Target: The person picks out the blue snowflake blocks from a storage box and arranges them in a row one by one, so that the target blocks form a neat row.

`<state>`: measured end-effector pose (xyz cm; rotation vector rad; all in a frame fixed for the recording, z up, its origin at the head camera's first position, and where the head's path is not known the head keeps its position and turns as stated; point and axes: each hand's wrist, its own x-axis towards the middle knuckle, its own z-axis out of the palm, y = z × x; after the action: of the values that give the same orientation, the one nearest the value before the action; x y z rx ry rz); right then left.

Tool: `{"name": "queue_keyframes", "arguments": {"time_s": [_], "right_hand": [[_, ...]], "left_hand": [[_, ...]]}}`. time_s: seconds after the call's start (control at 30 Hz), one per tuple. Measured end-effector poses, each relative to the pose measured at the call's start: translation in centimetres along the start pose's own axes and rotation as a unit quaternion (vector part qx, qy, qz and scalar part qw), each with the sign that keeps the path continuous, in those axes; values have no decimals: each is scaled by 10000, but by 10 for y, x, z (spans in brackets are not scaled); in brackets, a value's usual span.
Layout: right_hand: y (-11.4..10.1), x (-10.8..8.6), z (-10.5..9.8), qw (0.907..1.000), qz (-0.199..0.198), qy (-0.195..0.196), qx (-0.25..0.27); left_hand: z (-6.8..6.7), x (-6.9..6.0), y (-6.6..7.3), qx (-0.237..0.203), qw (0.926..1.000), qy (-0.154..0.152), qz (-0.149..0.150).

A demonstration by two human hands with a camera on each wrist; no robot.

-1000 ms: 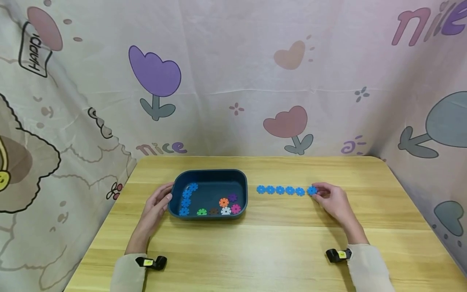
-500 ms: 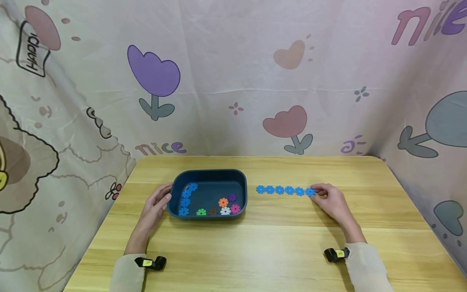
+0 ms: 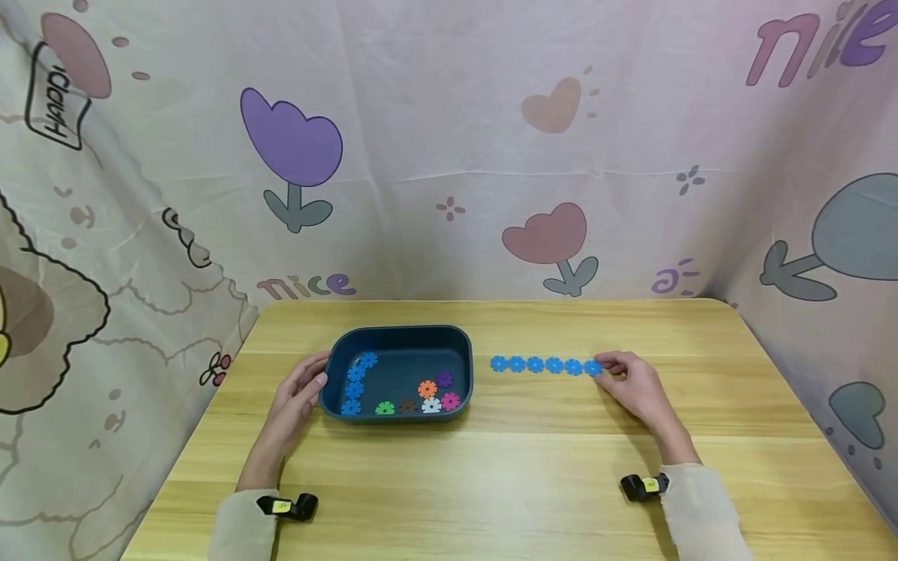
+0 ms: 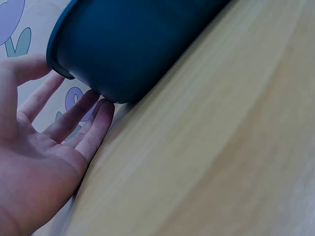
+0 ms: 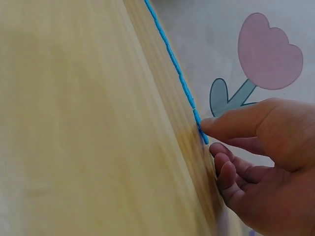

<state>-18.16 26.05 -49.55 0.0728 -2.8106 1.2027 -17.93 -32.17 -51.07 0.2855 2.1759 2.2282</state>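
A dark blue tray [image 3: 393, 418] stands left of centre in the head view. At its left end my left hand [image 3: 293, 397] rests, with the fingers touching the outer wall and the thumb by the rim. The left wrist view shows these fingers extended against the tray's side. To the right of the tray runs a row of blue snowflake discs [image 3: 535, 365], lying flat on the table. My right hand [image 3: 634, 386] pinches the rightmost blue snowflake disc [image 3: 593, 367], partly covered by the fingertips. From the right wrist view, the row appears edge-on as a thin blue line [image 5: 179, 73].
Inside the tray, several blue discs [image 3: 355, 389] line the left wall. Green [image 3: 384, 408], brown [image 3: 408, 406], white [image 3: 431, 405], pink [image 3: 450, 401], orange [image 3: 427, 389] and purple [image 3: 444, 379] discs lie along its front and right. A patterned cloth [image 3: 407, 156] hangs behind the wooden table [image 3: 491, 491].
My right hand has moved slightly left, bringing its blue snowflake disc up against the end of the row and closing the gap. The left hand stays at the tray.
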Motion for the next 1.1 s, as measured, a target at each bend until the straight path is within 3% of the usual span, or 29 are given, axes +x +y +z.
{"name": "queue_keyframes", "arguments": {"time_s": [0.27,0.53,1.1], "right_hand": [[-14,-3,-7,9991,-196,292,246],[-52,-7,-2,9965,-520,87,656],[-97,-18,21,9830,-1272,-108,1318]], "left_hand": [[0,0,0,48,10000,-49,48],[0,1,0,-35,9999,-74,131],[-1,0,0,58,10000,-26,-48]]}}
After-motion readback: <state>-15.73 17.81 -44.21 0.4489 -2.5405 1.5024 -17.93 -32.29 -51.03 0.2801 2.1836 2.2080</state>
